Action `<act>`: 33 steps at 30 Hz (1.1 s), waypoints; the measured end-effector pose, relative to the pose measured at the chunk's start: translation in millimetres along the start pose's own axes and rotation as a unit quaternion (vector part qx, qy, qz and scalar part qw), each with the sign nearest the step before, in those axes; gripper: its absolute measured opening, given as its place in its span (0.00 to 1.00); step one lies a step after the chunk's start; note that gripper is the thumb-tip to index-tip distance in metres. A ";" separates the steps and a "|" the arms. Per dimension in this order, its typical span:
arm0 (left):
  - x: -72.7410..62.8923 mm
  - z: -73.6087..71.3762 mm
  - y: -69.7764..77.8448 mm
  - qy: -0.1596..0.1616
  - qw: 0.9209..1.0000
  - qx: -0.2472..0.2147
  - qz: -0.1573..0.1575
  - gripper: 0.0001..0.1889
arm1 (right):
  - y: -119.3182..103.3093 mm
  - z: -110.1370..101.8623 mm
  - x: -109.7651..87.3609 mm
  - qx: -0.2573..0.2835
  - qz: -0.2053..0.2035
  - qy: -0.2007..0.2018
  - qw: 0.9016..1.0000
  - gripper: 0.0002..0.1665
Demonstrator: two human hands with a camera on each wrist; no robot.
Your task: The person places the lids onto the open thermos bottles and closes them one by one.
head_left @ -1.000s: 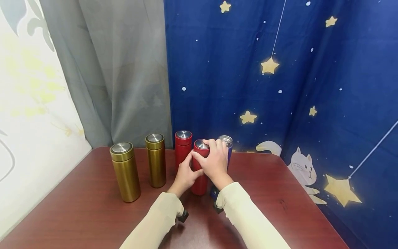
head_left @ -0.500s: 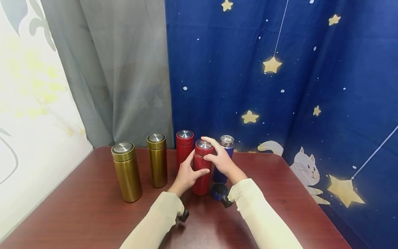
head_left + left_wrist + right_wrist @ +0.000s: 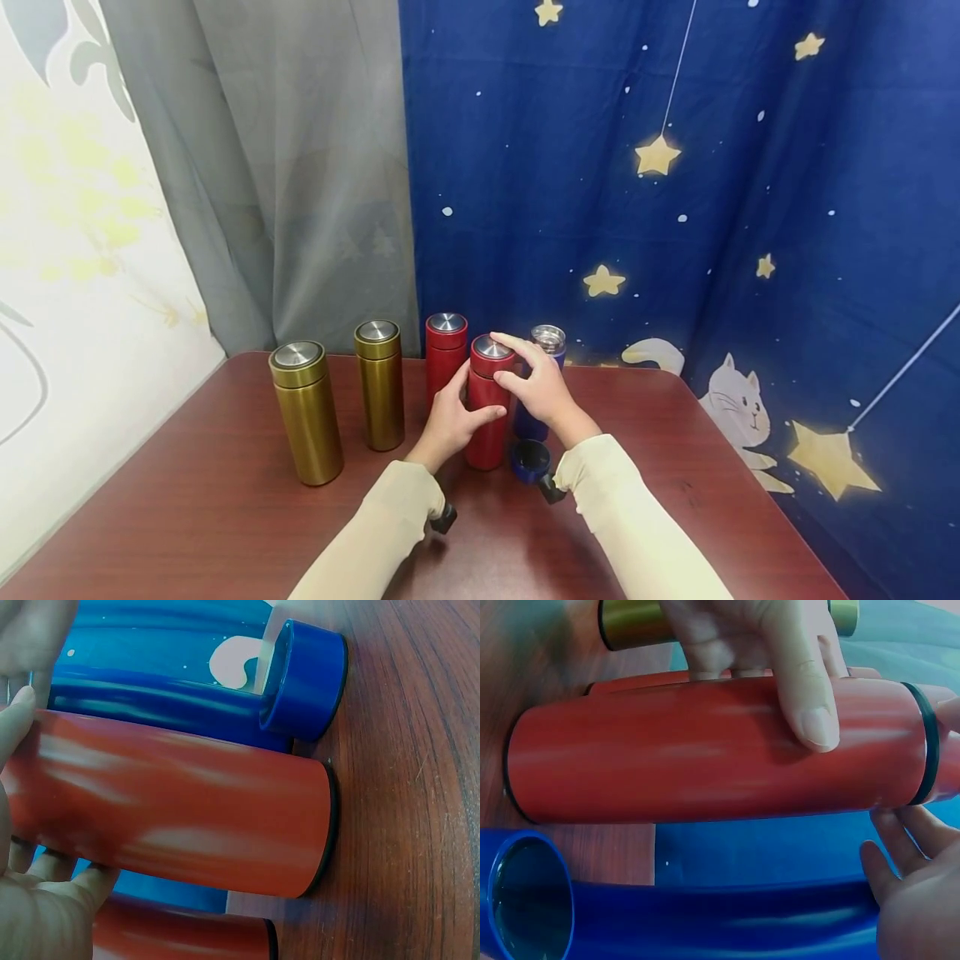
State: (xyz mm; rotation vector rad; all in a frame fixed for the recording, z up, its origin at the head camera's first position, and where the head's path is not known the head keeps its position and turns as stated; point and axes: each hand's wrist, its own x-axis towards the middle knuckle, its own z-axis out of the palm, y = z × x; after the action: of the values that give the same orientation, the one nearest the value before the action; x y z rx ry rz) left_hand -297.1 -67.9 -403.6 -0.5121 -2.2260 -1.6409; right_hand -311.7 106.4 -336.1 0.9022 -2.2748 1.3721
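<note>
Gripping a glossy red bottle [image 3: 488,390]: left hand [image 3: 448,422] its body [image 3: 180,802], right hand [image 3: 543,387] seemingly lid [image 3: 490,348].

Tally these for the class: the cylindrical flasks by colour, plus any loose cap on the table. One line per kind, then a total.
Gold cylindrical flasks with silvery lid tops: 2
Red cylindrical flasks with silvery lid tops: 2
Blue cylindrical flask, uncapped: 1
Loose round blue cap: 1
Total: 6
</note>
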 end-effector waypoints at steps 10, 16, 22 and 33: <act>-0.5 0.2 -0.4 0.002 1.000 0.004 0.004 0.47 | -9.1 15.5 -3.7 -0.160 -0.017 0.103 0.982 0.31; -0.3 0.4 0.1 0.007 1.000 0.011 0.009 0.45 | -20.7 27.9 -2.9 -0.273 -0.007 0.157 0.949 0.34; -1.4 1.1 0.5 0.007 1.000 0.014 -0.001 0.47 | -23.6 25.8 -0.8 -0.171 0.053 0.098 0.979 0.37; -1.0 0.2 0.9 0.002 1.000 -0.002 0.001 0.47 | -32.4 2.9 -3.0 0.097 0.053 -0.002 0.994 0.42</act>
State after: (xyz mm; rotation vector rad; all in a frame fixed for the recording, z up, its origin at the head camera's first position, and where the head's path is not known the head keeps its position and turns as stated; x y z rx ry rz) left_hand -295.9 -67.5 -403.3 -0.5113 -2.2189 -1.6440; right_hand -287.7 94.1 -317.6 0.8541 -2.2500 1.6616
